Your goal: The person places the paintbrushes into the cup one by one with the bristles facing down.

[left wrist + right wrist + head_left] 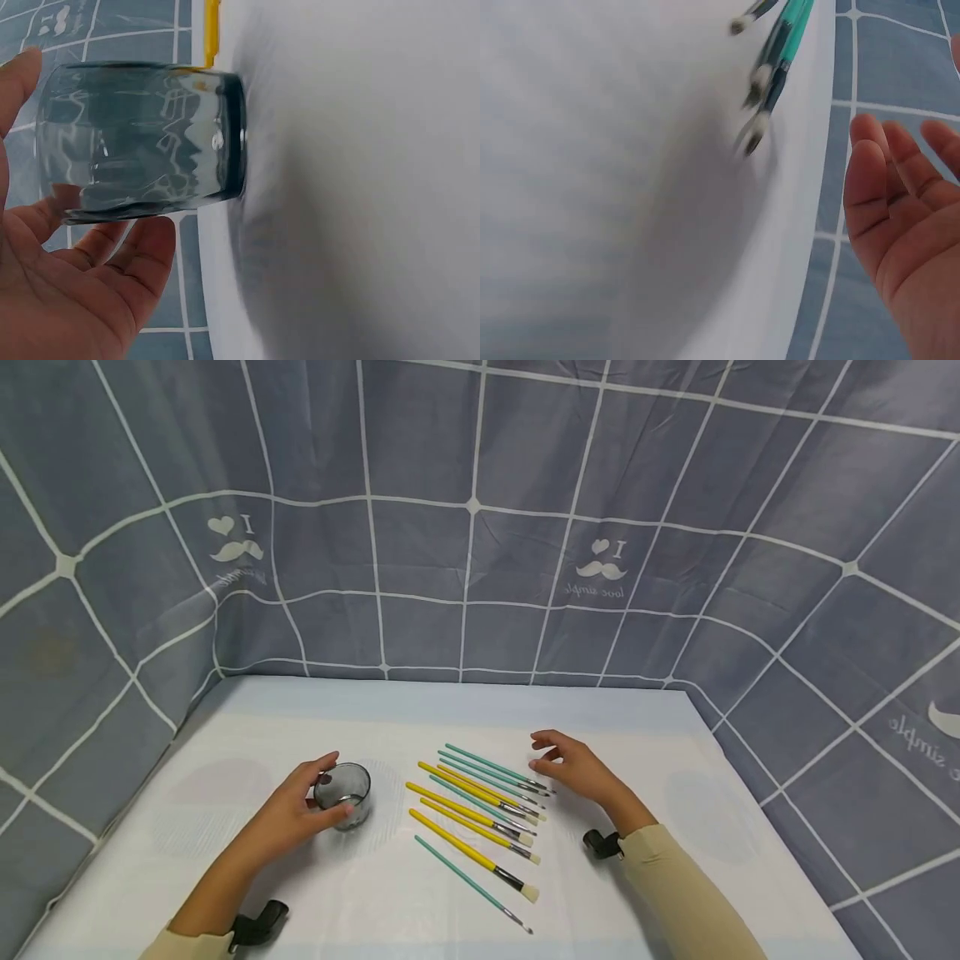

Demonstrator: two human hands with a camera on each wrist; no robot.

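Note:
A clear grey-tinted glass [350, 802] stands upright on the left part of the table. My left hand [303, 802] is spread around it, thumb on the near side and fingers on the far side. The left wrist view shows a slim gap between thumb and glass [142, 142]; whether other fingers touch it I cannot tell. Several yellow and teal paintbrushes [453, 808] lie roughly parallel between the hands, bristles to the right. Just right of their upper bristle ends hovers my right hand [573, 768], fingers loosely bent and holding nothing. Some brush tips [757, 135] show in the right wrist view.
A white cloth [360, 893] covers the table. Grey curtains [420, 560] with a white grid enclose its back and sides. Each wrist carries a black camera mount, the left one [258, 922] low over the cloth and the right one [602, 843] by the sleeve.

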